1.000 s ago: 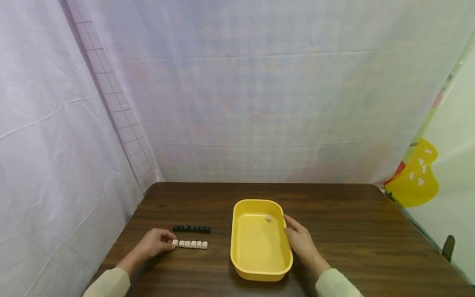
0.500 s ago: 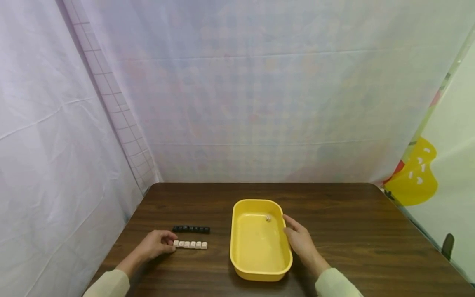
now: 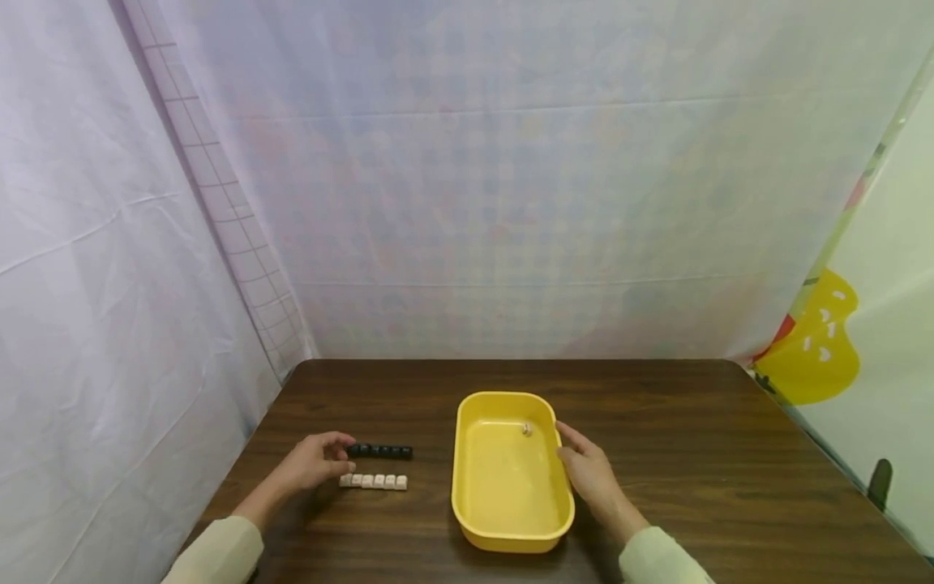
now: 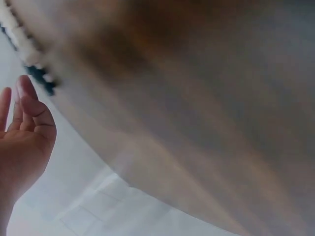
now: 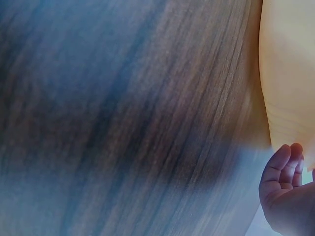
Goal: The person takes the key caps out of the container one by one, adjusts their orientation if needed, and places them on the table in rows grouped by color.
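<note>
My left hand (image 3: 314, 464) hovers at the left end of a row of black keycaps (image 3: 383, 451). Just nearer to me lies a row of white keycaps (image 3: 374, 482), its left end beside the thumb. In the left wrist view the fingers of that hand (image 4: 29, 132) are loosely bent with nothing between them. My right hand (image 3: 593, 478) rests against the right side of a yellow plastic tray (image 3: 511, 495). The right wrist view has its fingertips (image 5: 295, 147) at the tray's outer wall (image 5: 290, 73). A small whitish piece (image 3: 527, 429) lies inside, near the far right corner.
The dark wood-grain table (image 3: 671, 438) spreads out behind and to the right of the tray. White curtains (image 3: 496, 203) hang along its back and left sides. A yellow printed shape (image 3: 817, 357) shows on the cloth at the right.
My left hand presses the leftmost white keycap up against its row, then lifts off and moves away from me to the black row's left end. The right hand and tray stay put.
</note>
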{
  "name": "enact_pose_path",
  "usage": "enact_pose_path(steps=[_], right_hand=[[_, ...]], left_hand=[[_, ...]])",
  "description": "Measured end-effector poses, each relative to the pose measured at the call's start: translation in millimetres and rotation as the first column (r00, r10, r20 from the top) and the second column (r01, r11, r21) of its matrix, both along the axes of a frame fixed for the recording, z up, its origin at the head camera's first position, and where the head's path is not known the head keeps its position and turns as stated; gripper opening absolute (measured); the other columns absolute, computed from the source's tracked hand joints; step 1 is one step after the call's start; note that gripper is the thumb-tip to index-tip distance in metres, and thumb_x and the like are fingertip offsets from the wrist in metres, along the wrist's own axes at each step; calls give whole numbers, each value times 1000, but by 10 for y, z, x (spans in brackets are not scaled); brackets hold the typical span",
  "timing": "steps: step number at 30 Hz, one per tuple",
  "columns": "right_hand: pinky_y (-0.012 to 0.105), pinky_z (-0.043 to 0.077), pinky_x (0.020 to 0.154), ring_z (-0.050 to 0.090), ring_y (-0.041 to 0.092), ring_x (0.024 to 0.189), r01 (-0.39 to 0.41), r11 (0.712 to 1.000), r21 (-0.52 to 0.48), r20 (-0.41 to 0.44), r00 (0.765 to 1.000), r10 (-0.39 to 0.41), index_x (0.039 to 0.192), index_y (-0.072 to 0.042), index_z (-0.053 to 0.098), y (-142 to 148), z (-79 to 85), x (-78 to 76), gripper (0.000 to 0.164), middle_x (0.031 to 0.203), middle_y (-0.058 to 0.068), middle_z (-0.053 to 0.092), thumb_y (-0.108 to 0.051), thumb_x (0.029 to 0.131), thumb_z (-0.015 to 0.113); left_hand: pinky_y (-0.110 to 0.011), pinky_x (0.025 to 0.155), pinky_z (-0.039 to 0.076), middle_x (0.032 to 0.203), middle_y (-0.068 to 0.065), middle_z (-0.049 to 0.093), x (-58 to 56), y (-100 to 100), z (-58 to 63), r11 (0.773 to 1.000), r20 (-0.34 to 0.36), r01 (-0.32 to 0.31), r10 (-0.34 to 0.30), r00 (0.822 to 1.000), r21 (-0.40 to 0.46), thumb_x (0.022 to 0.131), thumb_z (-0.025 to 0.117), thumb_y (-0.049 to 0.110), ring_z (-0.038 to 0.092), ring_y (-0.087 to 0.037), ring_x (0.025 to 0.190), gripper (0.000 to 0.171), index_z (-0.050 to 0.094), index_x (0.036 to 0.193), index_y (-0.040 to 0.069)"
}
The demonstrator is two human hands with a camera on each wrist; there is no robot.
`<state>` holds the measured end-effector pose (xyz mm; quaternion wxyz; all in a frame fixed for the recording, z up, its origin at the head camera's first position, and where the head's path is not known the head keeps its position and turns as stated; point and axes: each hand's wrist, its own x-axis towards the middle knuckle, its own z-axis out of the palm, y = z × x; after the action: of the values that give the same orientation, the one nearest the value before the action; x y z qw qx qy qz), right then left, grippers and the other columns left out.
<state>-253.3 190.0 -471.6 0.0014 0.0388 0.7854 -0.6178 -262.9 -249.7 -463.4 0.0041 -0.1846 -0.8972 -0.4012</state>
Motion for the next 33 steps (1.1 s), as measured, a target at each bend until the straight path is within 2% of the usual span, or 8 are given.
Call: enact_pose_path(steps=[5, 7, 10, 15, 22, 27, 30, 33], right_hand=[[32, 51, 76, 61, 24, 93, 5, 1000, 6, -5, 1000, -5, 148, 1, 42, 16, 10, -2, 51, 123, 26, 58, -5, 97, 47], [32, 51, 77, 61, 25, 95, 11, 1000, 10, -6, 1000, -11, 148, 1, 43, 19, 6, -4, 51, 126, 26, 58, -4, 97, 47], [33, 52, 79, 61, 25, 96, 12, 1000, 12, -5, 1000, -12, 147, 1, 43, 20, -4, -11, 51, 126, 27, 58, -4, 97, 48], [34, 53, 77, 63, 26, 93, 7, 1000, 5, -12, 1000, -7, 147, 3, 43, 12, -5, -17, 51, 116, 26, 62, -4, 97, 48], [32, 52, 73, 62, 24, 88, 9, 1000, 5, -29, 1000, -9, 146, 4, 44, -1, -8, -4, 50, 107, 22, 64, -4, 97, 49], [30, 49, 68, 58, 21, 81, 15, 1000, 22, -48, 999, -14, 145, 4, 45, -4, 0, 12, 49, 99, 18, 60, -4, 97, 50], [30, 49, 69, 58, 21, 81, 14, 999, 29, -55, 998, -12, 144, 4, 46, -4, 11, 24, 48, 99, 19, 60, -4, 97, 50], [32, 50, 71, 60, 23, 84, 15, 999, 31, -62, 998, -13, 144, 5, 46, -5, 10, 31, 48, 102, 20, 61, -3, 96, 50]], left_hand=[[-33, 69, 51, 90, 0, 65, -168, 460, 168, 1000, -62, 6, -5, 998, 17, 88, 74, 15, 63, -15, 82, 33, 66, 114, -3], [-37, 73, 53, 95, -2, 66, -221, 725, 261, 1000, -23, -2, 2, 1000, 14, 89, 73, 17, 64, -19, 87, 33, 67, 117, 0], [-39, 77, 53, 103, -6, 67, -310, 1122, 368, 1000, 20, 20, -20, 1000, 9, 91, 73, 20, 63, -22, 94, 35, 66, 121, 3], [-41, 81, 53, 108, -13, 66, -469, 1701, 454, 995, 13, 81, -81, 997, -53, 91, 73, 21, 61, -25, 97, 35, 66, 121, 3], [-38, 84, 52, 108, -15, 68, -630, 2240, 379, 973, -10, 152, -156, 988, -171, 90, 75, 21, 63, -26, 98, 35, 69, 119, 3], [-33, 84, 51, 104, -11, 69, -737, 2448, 245, 951, -19, 151, -162, 987, -271, 90, 74, 25, 63, -22, 95, 36, 69, 119, 4], [-32, 80, 52, 101, -9, 69, -779, 2536, 192, 942, -6, 149, -158, 987, -300, 90, 74, 25, 62, -18, 89, 35, 69, 118, 4], [-30, 81, 51, 107, -7, 69, -796, 2610, 157, 925, 22, 161, -164, 986, -345, 91, 73, 23, 63, -16, 91, 36, 68, 123, 6]])
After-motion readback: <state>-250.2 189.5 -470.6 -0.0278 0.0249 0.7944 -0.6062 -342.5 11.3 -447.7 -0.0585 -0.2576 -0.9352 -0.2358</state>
